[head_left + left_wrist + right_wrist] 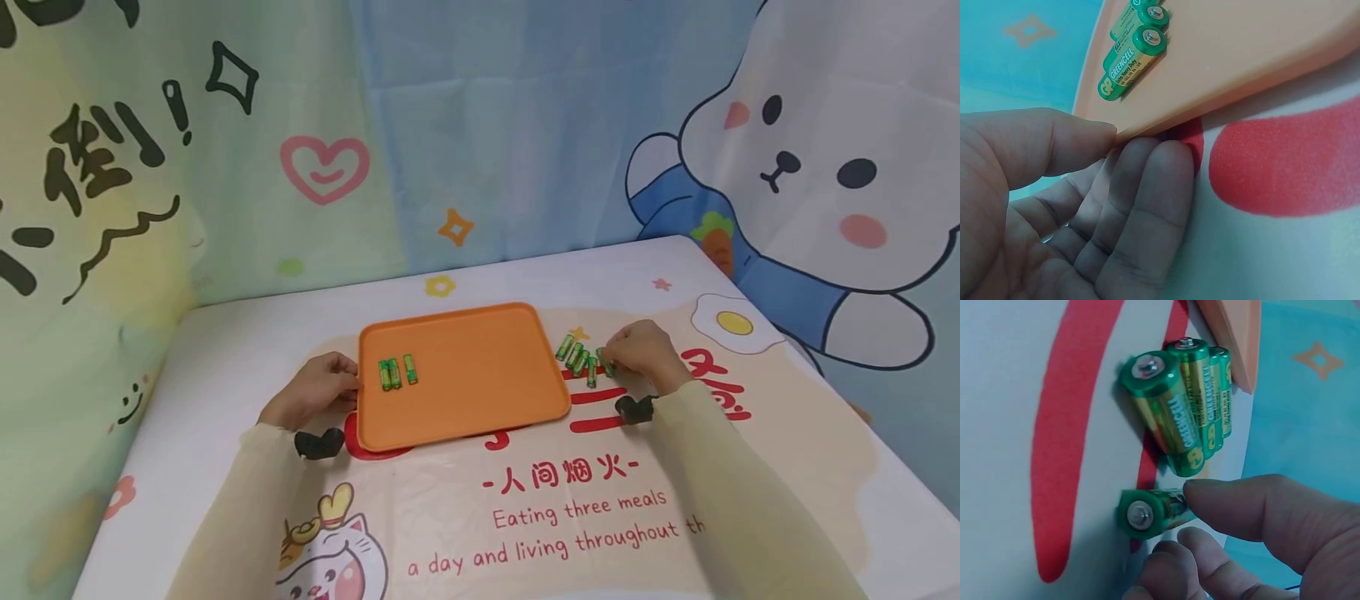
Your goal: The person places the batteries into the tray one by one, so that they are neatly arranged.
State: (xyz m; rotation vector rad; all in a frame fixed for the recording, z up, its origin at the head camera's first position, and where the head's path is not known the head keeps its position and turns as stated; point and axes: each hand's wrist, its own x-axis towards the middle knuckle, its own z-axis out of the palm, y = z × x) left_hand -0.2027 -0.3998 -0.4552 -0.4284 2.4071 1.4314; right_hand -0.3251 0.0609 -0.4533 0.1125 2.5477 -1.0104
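A tray (pixel 480 392) sits at the frame's centre on the table (pixel 750 467). Three batteries (pixel 397 372) lie in its left part. Just right of the tray lies a cluster of batteries (pixel 576 358) — the right hand (pixel 641 354) touches its right end; the left hand (pixel 318 392) touches the tray's left edge.

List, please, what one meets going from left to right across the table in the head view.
Left hand → orange tray with three batteries in the tray near its left side → loose batteries on the cloth → right hand.
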